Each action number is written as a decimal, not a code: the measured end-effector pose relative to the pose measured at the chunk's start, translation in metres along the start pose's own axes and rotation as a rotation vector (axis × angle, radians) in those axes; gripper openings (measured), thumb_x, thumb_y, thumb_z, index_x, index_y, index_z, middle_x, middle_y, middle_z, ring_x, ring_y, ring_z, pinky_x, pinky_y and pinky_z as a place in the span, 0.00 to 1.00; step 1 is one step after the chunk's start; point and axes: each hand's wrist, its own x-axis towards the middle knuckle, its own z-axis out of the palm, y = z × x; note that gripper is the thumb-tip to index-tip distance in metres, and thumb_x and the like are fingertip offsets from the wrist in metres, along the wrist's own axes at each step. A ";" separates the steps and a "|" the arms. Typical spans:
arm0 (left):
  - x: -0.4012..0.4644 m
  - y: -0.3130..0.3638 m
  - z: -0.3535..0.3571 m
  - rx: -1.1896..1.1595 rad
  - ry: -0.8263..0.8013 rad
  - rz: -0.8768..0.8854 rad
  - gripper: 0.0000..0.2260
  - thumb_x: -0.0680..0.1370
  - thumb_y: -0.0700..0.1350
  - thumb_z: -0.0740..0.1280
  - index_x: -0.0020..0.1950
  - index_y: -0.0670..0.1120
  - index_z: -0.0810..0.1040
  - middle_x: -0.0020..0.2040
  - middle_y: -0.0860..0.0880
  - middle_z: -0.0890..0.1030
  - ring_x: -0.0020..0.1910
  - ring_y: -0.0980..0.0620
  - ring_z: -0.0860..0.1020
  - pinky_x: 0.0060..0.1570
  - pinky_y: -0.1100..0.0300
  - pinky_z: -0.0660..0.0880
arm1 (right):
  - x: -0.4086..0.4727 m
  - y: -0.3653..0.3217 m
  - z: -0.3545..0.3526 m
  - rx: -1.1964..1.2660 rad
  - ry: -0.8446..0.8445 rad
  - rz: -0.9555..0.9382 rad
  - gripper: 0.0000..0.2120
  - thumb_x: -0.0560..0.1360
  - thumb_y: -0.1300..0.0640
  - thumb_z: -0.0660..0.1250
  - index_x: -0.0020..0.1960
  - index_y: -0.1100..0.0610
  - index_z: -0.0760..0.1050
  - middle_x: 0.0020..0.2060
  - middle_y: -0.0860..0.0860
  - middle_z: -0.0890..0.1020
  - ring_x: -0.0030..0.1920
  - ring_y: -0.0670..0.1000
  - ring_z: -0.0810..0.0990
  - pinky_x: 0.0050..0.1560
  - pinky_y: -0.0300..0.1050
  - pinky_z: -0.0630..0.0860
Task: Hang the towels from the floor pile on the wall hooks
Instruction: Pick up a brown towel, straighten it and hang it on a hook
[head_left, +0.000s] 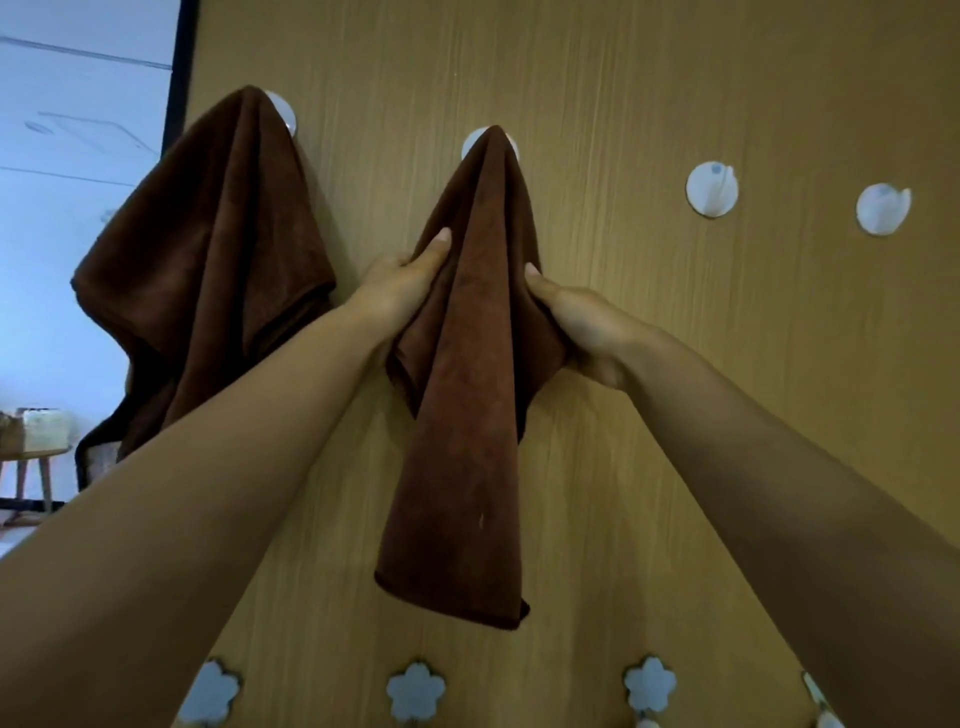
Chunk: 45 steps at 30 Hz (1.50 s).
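the middle brown towel (467, 364) covers most of its round white hook (470, 143), leaving only slivers of the disc at either side of the peak. the left brown towel (208, 249) hides all but the right edge of its hook (284, 115). the left hand (400, 286) and right hand (576, 322) have their fingers tucked behind the cloth, only thumbs showing. the flower-shaped hooks (415, 696) along the bottom are cut by the frame edge. a desk (31, 457) at far left is blurred, its load unreadable.
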 end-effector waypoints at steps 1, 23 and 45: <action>-0.002 -0.002 0.003 0.020 0.032 0.039 0.18 0.78 0.60 0.60 0.54 0.46 0.76 0.40 0.52 0.77 0.36 0.58 0.76 0.32 0.72 0.72 | -0.001 0.003 -0.001 -0.004 -0.008 -0.005 0.29 0.78 0.39 0.54 0.70 0.58 0.67 0.64 0.53 0.75 0.63 0.51 0.74 0.66 0.49 0.70; -0.098 0.026 -0.082 1.106 0.306 0.752 0.10 0.79 0.43 0.58 0.46 0.37 0.74 0.46 0.40 0.74 0.48 0.40 0.73 0.41 0.53 0.65 | -0.084 -0.055 0.093 -0.950 0.493 -0.814 0.17 0.77 0.59 0.56 0.63 0.62 0.72 0.59 0.56 0.76 0.58 0.56 0.74 0.57 0.50 0.72; -0.505 -0.009 -0.544 1.674 0.480 -0.575 0.11 0.79 0.44 0.59 0.55 0.40 0.75 0.57 0.41 0.75 0.56 0.40 0.74 0.45 0.55 0.67 | -0.385 -0.151 0.620 -0.392 -0.540 -0.812 0.12 0.79 0.57 0.55 0.56 0.61 0.72 0.59 0.58 0.74 0.58 0.60 0.74 0.50 0.50 0.70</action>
